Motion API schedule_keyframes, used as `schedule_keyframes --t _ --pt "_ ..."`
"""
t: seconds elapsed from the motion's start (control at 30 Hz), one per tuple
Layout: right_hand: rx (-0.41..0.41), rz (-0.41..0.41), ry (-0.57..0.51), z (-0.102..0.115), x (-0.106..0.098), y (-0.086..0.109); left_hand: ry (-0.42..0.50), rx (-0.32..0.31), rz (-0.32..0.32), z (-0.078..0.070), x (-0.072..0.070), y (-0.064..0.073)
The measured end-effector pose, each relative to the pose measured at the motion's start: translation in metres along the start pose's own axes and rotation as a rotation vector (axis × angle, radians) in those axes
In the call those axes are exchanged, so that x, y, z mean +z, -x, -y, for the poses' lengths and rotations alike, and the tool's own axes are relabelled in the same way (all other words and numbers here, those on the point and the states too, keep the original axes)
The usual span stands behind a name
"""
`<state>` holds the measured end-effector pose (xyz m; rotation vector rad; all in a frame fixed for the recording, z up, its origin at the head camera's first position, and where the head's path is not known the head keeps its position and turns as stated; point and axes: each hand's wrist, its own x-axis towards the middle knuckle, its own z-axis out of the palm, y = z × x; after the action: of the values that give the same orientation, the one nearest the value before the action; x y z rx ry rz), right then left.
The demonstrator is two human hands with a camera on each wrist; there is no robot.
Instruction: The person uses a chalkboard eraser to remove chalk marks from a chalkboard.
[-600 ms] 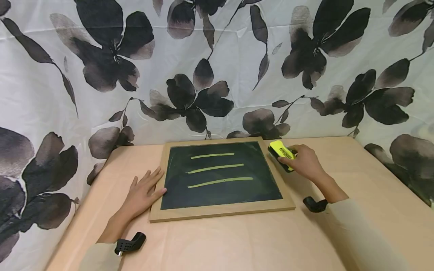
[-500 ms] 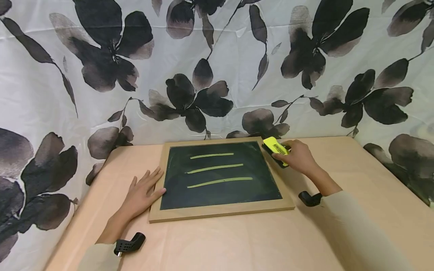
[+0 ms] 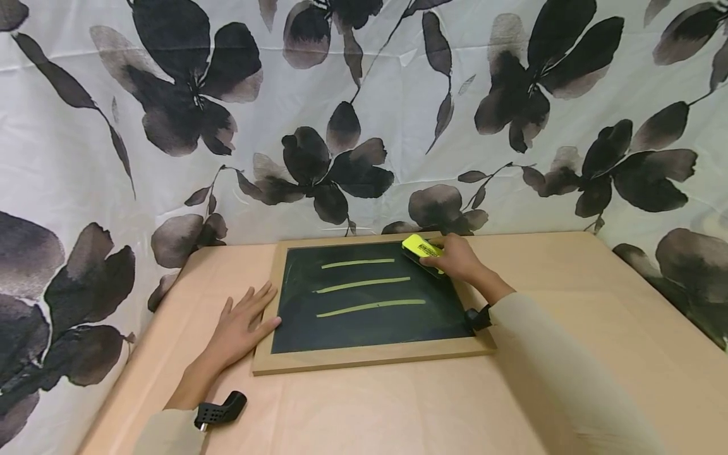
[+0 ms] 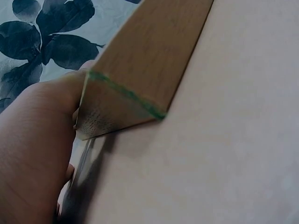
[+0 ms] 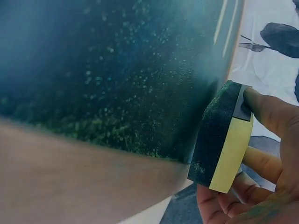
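A wood-framed chalkboard (image 3: 370, 332) lies on the table, with three yellow chalk lines (image 3: 371, 308) drawn across its dark surface. My left hand (image 3: 241, 332) rests with fairly straight fingers on the left side of the frame, its thumb reaching the board's edge. In the left wrist view a corner of the wooden frame (image 4: 145, 60) shows beside that hand. My right hand (image 3: 463, 260) holds a yellow-and-black board eraser (image 3: 422, 246) over the board's upper right corner. In the right wrist view, thumb and fingers grip the eraser (image 5: 229, 144) by its sides, close to the dark surface.
The light wood-toned table (image 3: 352, 411) extends around the board. Behind it hangs a white curtain (image 3: 239, 215) with dark floral print. A black wrist device (image 3: 220, 411) sits on the left wrist, another (image 3: 478, 317) on the right, over the board's right edge.
My right hand has carried the eraser leftward, from beside the right frame to over the board's upper right area. My left hand stays put on the frame.
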<state>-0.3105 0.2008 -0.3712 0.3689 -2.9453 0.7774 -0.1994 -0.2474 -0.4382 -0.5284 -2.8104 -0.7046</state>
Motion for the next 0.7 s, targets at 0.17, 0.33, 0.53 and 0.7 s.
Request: schedule_keyframes --t 0.17,0.33,0.53,0.7 --pt "-0.014 0.016 -0.025 0.001 0.006 -0.01 -0.004 -0.003 0.002 0.0 -0.002 -0.002" --pt "-0.04 0.027 -0.036 0.002 0.01 -0.014 -0.008 0.002 0.008 -0.001 -0.002 -0.004" --pt "-0.044 0.057 -0.039 0.007 0.013 -0.023 -0.013 -0.009 0.024 0.0 -0.005 -0.007" --pt "-0.062 0.06 -0.052 0.016 0.019 -0.029 -0.012 -0.01 0.031 0.001 -0.004 -0.008"
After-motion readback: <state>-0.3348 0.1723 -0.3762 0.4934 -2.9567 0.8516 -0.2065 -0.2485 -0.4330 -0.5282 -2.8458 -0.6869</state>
